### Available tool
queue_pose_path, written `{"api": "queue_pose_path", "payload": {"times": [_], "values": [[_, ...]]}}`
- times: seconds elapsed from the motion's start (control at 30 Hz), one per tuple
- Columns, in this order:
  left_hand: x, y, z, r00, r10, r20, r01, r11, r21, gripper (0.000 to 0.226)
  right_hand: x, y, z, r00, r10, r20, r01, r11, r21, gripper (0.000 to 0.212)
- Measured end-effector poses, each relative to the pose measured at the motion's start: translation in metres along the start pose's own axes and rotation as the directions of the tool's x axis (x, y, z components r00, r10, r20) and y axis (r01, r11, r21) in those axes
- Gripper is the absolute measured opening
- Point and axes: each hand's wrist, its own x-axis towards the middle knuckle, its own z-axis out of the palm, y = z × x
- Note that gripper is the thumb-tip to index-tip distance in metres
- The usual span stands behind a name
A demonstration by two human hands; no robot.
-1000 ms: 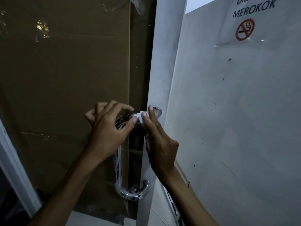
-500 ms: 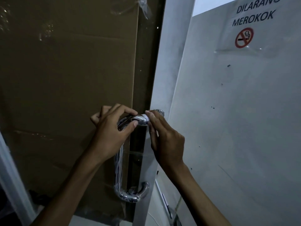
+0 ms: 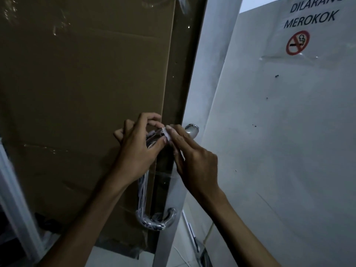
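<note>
Head view, frame centre: left hand (image 3: 137,151) with fingers curled round handle (image 3: 143,191) top; right hand (image 3: 194,162) with fingers pinching strip (image 3: 167,134) against it.

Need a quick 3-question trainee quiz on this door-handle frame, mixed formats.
1. True or false: the left hand is curled round the top of the chrome door handle.
2. Pick one: the right hand pinches A) a key, B) a small white piece, C) a screwdriver.
3. Fill in: the no-smoking sign hangs higher up, to the ____ of the handle.
Key: 1 true; 2 B; 3 right.
</note>
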Motion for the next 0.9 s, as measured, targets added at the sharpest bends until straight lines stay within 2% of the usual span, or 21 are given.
{"api": "queue_pose_path", "payload": {"times": [0.1,0.17,0.3,0.43,0.53,0.7,0.8,0.9], "values": [[0.0,0.002,-0.001,1.0,0.014,-0.006,-0.014,1.0,0.011,0.044,-0.001,0.018,-0.007,0.994,0.093,-0.052,-0.093,0.996,0.002,0.042],[0.0,0.005,-0.002,1.0,0.022,-0.004,-0.021,1.0,0.018,0.043,0.0,0.021,-0.005,0.987,0.138,-0.083,-0.133,0.989,0.063,0.036],[-0.001,0.005,-0.001,1.0,0.007,0.003,-0.007,0.999,0.033,0.036,0.002,0.016,0.001,0.992,0.11,-0.058,-0.095,0.97,0.223,0.036],[-0.002,0.005,0.0,1.0,0.022,0.006,-0.022,0.998,0.062,0.029,0.006,0.032,-0.001,0.977,0.198,-0.086,-0.164,0.939,0.301,0.032],[-0.004,0.006,0.002,1.0,0.029,-0.011,-0.028,0.997,0.078,0.028,0.003,0.032,0.001,0.988,0.151,-0.031,-0.129,0.921,0.367,0.037],[-0.004,0.004,0.005,0.999,0.001,-0.037,0.001,0.999,0.047,0.027,0.004,0.048,0.001,0.975,0.219,-0.025,-0.199,0.92,0.337,0.038],[-0.004,0.006,0.007,0.999,-0.012,-0.031,0.013,1.0,0.016,0.026,-0.004,0.027,0.003,0.988,0.151,-0.018,-0.136,0.93,0.343,0.041],[-0.004,0.006,0.007,1.0,-0.025,-0.013,0.025,1.0,0.007,0.026,-0.013,0.024,0.011,0.992,0.114,-0.046,-0.099,0.962,0.255,0.047]]}}
